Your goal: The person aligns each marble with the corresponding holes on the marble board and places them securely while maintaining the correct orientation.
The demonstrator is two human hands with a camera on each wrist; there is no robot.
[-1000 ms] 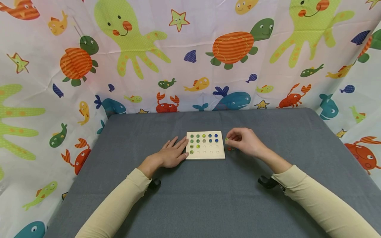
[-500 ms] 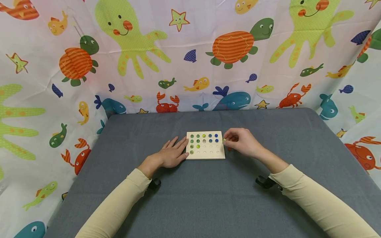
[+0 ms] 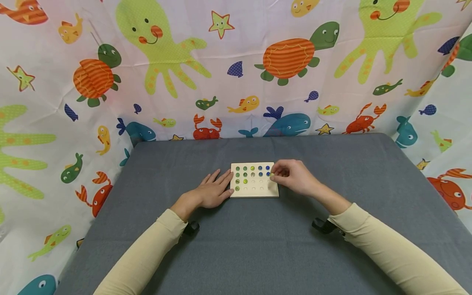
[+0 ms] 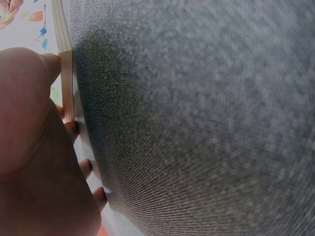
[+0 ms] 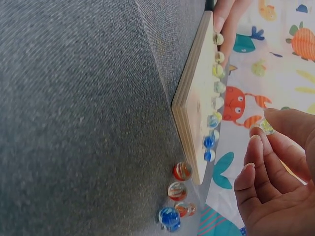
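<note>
- A wooden board [image 3: 254,194] lies on the gray worktop [image 3: 243,250], seated marbles [image 3: 245,181] in some of its holes.
- The left hand [image 3: 213,193], fingers straight and spread, touches the board's left edge.
- The right hand [image 3: 296,177] pinches a yellowish marble [image 5: 266,126] above the board's right side.
- Loose marbles [image 5: 182,171], red-streaked and blue, sit just beside the board's right edge.

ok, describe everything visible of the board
The board is a pale rectangle, apparently wood, with layered edges. It lies flat on the grey cloth, with rows of round hollows. Marbles, mostly green, yellow and blue, fill the two far rows; several nearer hollows are empty. The left hand touches its left edge; the right hand holds a marble over its right side.
</note>
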